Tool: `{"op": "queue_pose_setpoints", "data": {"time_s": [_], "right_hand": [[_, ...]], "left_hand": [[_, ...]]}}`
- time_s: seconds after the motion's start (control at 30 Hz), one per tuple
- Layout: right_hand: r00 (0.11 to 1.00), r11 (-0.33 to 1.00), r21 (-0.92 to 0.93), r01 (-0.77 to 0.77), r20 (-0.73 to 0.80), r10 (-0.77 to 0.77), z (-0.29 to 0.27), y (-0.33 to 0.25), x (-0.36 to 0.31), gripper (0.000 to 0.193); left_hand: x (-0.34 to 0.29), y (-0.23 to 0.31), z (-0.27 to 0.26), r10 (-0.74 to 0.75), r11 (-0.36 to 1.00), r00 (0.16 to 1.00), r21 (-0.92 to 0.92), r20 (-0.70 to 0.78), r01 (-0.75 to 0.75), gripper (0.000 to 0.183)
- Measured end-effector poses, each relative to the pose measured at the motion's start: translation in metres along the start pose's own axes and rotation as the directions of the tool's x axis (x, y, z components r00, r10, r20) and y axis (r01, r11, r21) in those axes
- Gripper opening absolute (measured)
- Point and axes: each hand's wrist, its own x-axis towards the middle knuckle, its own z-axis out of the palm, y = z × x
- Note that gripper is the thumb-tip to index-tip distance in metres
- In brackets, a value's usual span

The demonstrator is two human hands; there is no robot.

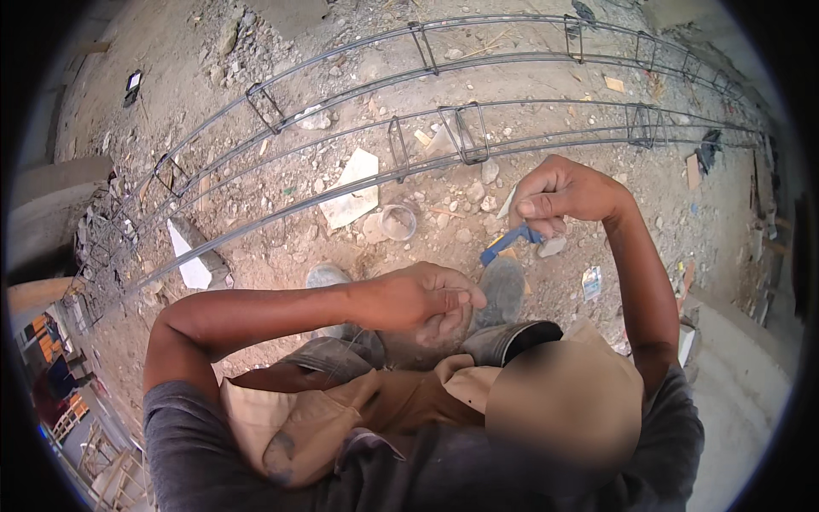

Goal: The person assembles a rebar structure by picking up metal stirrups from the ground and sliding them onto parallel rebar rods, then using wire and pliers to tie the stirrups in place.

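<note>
My left hand [431, 299] is closed in front of my body, thumb against the curled fingers; whatever sits between them is too small to make out. Further right and higher, my right hand [567, 200] is curled shut around a blue-handled tool [510, 244]. Its blue part points down and left from my lower fingers, and the rest is hidden in the hand. Beyond both hands, long steel rebar cages [397, 166] with square stirrups cross the scene in a curve. Neither hand touches them.
Rubble and dirt cover the ground. A clear plastic cup [397, 222] lies near a pale broken slab [352, 189]. My boots [500, 294] stand below the hands, and a concrete block [194, 256] lies left. A concrete ledge [738, 367] rises at right.
</note>
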Motion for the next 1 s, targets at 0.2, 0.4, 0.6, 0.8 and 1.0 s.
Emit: {"op": "queue_pose_setpoints", "data": {"time_s": [0.2,0.4,0.6,0.8,1.0], "right_hand": [[0.899,0.417,-0.899,-0.135,-0.288,-0.330,0.026,0.108,0.067,0.043],[0.891,0.150,-0.932,-0.330,-0.360,-0.278,0.076,0.111,0.148,0.046],[0.883,0.096,-0.930,-0.355,-0.367,-0.293,0.092,0.116,0.173,0.048],[0.863,0.054,-0.886,-0.460,-0.460,-0.210,0.073,0.121,0.149,0.055],[0.826,0.068,-0.854,-0.515,-0.516,-0.227,0.050,0.130,0.170,0.073]], "left_hand": [[-0.085,0.072,-0.008,0.321,0.945,0.820,0.216,-0.473,-0.245,0.029],[-0.206,0.155,-0.037,0.878,0.440,-0.097,0.870,-0.469,-0.223,0.029],[-0.215,0.142,-0.115,0.817,0.539,-0.132,0.825,-0.561,-0.168,0.030],[-0.241,0.150,-0.159,0.776,0.628,0.009,0.772,-0.630,-0.094,0.025],[-0.314,0.183,-0.228,0.889,0.147,-0.249,-0.275,-0.385,0.950,0.071]]}}
